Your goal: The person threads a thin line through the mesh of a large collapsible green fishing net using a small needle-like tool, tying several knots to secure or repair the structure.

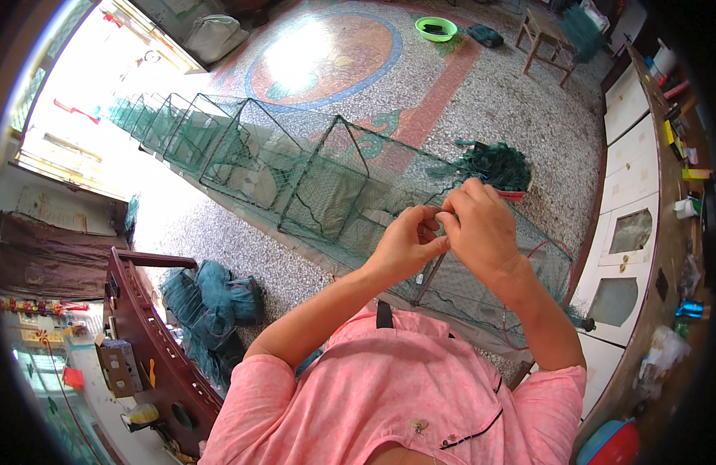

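Note:
Both my hands meet above a long green netting trap (327, 186) with square dark frames, which stretches from in front of me to the bright doorway at the far left. My left hand (413, 242) has its fingers curled and thumb pressed in, pinching something too small to make out. Touching it, my right hand (482, 225) is also closed in a pinch, its fingertips against the left ones. A frame bar of the trap (429, 279) runs just below my hands. Beyond the right hand lies a heap of dark green netting strips (493, 164) in a red container (513, 196).
Bundled blue-green nets (211, 302) lie by a dark red wooden table (152, 333) on the left. White cabinets (625, 232) line the right side. Farther off are a light green basin (436, 29), a dark bundle (485, 36) and a wooden stool (545, 43).

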### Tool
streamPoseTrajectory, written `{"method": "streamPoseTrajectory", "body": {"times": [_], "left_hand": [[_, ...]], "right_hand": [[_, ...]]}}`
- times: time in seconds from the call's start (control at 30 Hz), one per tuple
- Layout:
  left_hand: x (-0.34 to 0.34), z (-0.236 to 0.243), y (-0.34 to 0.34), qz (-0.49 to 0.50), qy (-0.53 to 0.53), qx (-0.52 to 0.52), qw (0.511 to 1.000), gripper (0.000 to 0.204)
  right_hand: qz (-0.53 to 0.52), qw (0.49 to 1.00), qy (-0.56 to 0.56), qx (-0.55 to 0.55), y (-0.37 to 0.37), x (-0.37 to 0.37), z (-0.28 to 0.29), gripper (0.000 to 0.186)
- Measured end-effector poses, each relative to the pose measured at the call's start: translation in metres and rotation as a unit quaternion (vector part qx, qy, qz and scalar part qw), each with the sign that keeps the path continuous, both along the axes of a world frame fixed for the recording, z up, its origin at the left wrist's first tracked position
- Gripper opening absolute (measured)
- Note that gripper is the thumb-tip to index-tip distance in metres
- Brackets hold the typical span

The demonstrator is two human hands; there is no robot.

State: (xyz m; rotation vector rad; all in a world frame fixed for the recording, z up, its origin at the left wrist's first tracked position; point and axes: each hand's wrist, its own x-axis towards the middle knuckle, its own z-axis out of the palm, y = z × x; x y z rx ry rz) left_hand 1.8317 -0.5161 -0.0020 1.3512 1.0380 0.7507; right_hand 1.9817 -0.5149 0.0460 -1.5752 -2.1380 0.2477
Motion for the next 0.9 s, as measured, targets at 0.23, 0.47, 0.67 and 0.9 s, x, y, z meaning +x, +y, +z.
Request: {"method": "streamPoseTrajectory", "body": {"times": [0.23,0.47,0.67,0.9], "left_hand": [[0.0,0.01,0.0,-0.016,-0.045,-0.017,0.999,0.044],[0.006,-0.005,-0.004,0.028,-0.056,0.034,0.997,0.046],[0.003,0.013,-0.007,0.03,0.025,0.047,0.998,0.049],[0.006,0.034,-0.007,-0.011,0.045,0.172,0.984,0.046]], "right_hand": [[0.027,0.995,0.007,0.094,0.027,-0.028,0.003,0.012],[0.03,0.948,0.282,0.145,0.05,-0.031,0.042,0.011],[0.096,0.845,0.492,0.188,0.038,-0.004,0.098,0.012],[0.173,0.824,0.523,0.133,0.006,0.003,0.107,0.013]]}}
